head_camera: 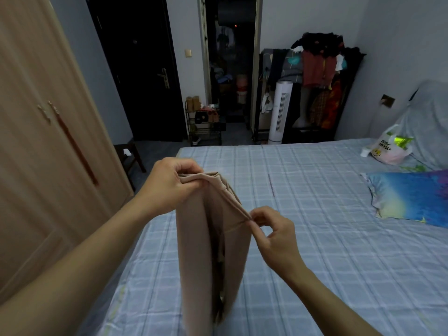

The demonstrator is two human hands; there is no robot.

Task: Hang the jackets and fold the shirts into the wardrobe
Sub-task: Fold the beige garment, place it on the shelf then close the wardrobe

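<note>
The left hand [169, 183] is gripping the top edge of a soft, tan shirt [213, 251], with its fingers curled tight around the bunched cloth. The right hand [274, 234] is pinching the other end of that edge between thumb and fingertip. The shirt is hanging down below both hands in long, smooth folds, over the bed [315, 214]. The bed's sheet is pale blue with a checked pattern. Left of the left hand, the wooden wardrobe [36, 141] is standing with its doors closed.
</note>
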